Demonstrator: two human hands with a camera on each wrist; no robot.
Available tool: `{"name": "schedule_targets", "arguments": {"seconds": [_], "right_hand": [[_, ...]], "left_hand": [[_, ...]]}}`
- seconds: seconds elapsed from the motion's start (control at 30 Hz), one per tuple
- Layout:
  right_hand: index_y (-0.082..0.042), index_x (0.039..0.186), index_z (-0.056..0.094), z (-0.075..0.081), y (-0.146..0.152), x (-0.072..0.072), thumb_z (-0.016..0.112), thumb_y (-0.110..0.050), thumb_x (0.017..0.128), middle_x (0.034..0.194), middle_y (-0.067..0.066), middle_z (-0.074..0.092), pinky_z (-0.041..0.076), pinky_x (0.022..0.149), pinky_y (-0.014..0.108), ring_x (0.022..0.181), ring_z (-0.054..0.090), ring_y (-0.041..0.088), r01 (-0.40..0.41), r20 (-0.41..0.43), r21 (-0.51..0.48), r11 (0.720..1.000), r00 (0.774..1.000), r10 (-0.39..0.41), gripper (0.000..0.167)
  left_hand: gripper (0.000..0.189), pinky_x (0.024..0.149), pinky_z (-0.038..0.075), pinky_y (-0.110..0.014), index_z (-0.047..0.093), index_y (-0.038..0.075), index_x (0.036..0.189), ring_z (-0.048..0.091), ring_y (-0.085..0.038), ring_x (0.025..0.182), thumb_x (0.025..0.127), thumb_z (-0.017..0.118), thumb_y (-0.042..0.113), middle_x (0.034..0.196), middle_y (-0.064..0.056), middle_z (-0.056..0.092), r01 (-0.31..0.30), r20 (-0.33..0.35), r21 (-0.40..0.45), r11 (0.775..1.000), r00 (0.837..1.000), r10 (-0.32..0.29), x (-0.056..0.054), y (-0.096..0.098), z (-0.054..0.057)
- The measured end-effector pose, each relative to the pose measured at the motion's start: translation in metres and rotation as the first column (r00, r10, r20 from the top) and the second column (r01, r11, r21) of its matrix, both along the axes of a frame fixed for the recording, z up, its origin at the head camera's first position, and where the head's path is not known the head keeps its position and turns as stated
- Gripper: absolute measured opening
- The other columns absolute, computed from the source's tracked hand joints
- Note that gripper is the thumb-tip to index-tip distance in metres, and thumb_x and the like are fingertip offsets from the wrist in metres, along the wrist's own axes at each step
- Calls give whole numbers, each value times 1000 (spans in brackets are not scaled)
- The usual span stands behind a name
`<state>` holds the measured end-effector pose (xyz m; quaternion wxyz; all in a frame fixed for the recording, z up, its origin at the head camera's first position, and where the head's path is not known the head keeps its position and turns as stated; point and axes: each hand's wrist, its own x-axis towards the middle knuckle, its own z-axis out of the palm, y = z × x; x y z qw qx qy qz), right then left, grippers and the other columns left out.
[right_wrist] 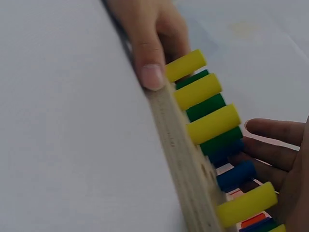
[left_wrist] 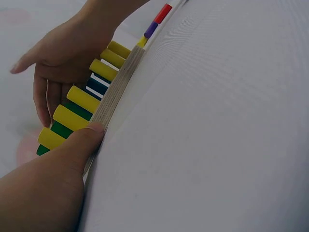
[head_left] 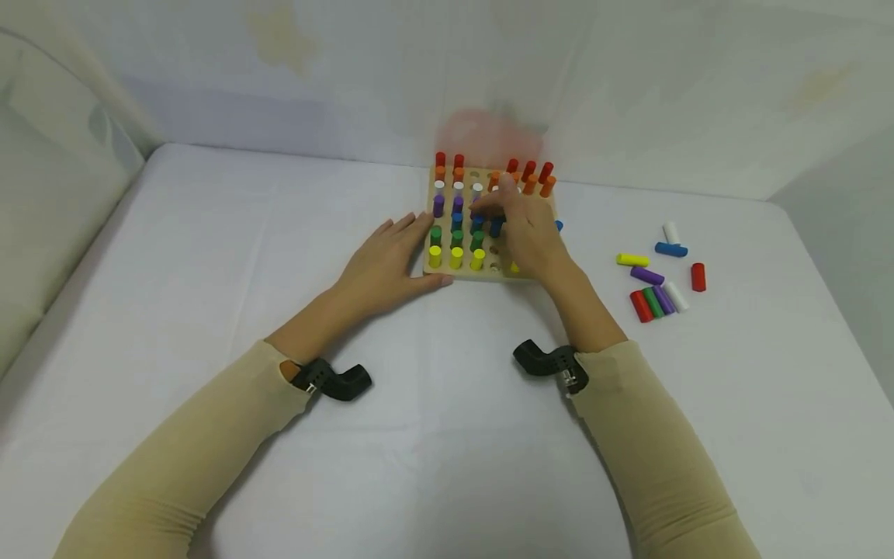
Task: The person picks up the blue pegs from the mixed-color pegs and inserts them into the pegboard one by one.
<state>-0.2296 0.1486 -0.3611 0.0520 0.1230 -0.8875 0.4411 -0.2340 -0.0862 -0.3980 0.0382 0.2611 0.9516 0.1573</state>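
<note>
A wooden pegboard (right_wrist: pixel 171 135) lies flat on the table, with rows of upright pegs in red, orange, white, purple, blue, green and yellow. My left hand (head_left: pixel 387 264) rests against its left front corner, fingers straight along the left side and thumb on the front edge. Over the board's right half is my right hand (head_left: pixel 534 233), its fingers reaching down among the blue and purple pegs. In the left wrist view its thumb stands well apart from the fingers. A blue peg (right_wrist: pixel 235 175) stands close to those fingertips. The hand hides several pegs in the head view.
Loose pegs lie on the table right of the board: a yellow peg (head_left: pixel 632 260), a blue peg (head_left: pixel 671 249), a red peg (head_left: pixel 698 277) and several others. A white cloth wall rises behind the board. Black wrist mounts stick out from both sleeves.
</note>
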Motion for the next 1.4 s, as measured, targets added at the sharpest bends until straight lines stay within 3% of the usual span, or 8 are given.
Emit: {"name": "schedule_targets", "arguments": {"seconds": [0.2, 0.3, 0.4, 0.6, 0.73, 1.0, 1.3, 1.4], "right_hand": [[-6, 115, 74, 8, 10, -2, 2, -50, 107, 120, 11, 75, 47, 114, 39, 115, 70, 23, -11, 53, -252, 968, 998, 25, 85], [-2, 110, 73, 12, 17, -5, 2, -50, 108, 113, 9, 77, 52, 109, 34, 109, 72, 22, -27, 87, -479, 877, 993, 78, 86], [-3, 105, 75, 17, 24, -6, 3, -52, 108, 105, 4, 78, 56, 102, 31, 104, 73, 20, -18, 103, -616, 787, 989, 103, 87], [-3, 105, 76, 30, 40, -4, 5, -51, 109, 102, 4, 79, 57, 96, 33, 100, 72, 22, 26, 103, -708, 706, 993, 66, 86], [-3, 106, 76, 37, 51, -1, 12, -51, 109, 108, 7, 77, 56, 95, 33, 102, 70, 24, 72, 96, -709, 702, 995, -4, 80], [-4, 113, 73, 47, 66, 4, 46, -44, 106, 111, 5, 75, 59, 91, 22, 101, 70, 22, 161, 81, -591, 790, 987, -141, 48], [-2, 109, 74, 47, 83, 7, 55, -38, 104, 103, 3, 76, 59, 87, 21, 91, 72, 19, 177, 73, -619, 765, 983, -169, 41], [-4, 105, 75, 46, 88, 9, 56, -37, 104, 101, 1, 76, 59, 87, 22, 89, 72, 18, 196, 59, -573, 795, 978, -199, 38]], "left_hand": [[103, 132, 15, -47, 20, 14, 163, 22, -29, 158, 87, 59, 73, 168, -9, 28, -1, -9, 11, 1000, 1000, 1, -2, 0, -3], [104, 132, 15, -46, 20, 14, 163, 22, -29, 158, 87, 59, 73, 168, -8, 28, -2, -12, 11, 1000, 1000, 2, -2, -1, -4], [103, 132, 15, -47, 21, 14, 163, 22, -29, 158, 87, 60, 73, 168, -8, 29, -1, -16, 12, 1000, 1000, 1, -3, -1, -4], [103, 132, 14, -47, 21, 13, 163, 22, -29, 158, 87, 60, 72, 167, -8, 29, 1, -20, 8, 1000, 1000, -1, -4, 0, -4], [103, 132, 14, -47, 21, 13, 163, 22, -29, 158, 87, 61, 72, 168, -9, 29, 1, -18, 8, 1000, 1000, -1, -4, -1, -4], [103, 132, 15, -47, 21, 13, 163, 22, -30, 158, 87, 61, 71, 167, -10, 29, 3, -17, 13, 1000, 1000, -2, -5, -3, -7], [103, 131, 15, -47, 22, 15, 163, 22, -30, 158, 87, 60, 73, 168, -9, 28, 3, -19, 15, 1000, 1000, -2, -7, -5, -10], [103, 131, 15, -48, 22, 14, 163, 23, -30, 158, 87, 60, 73, 168, -9, 28, 3, -15, 18, 1000, 1000, -3, -6, -5, -10]]}}
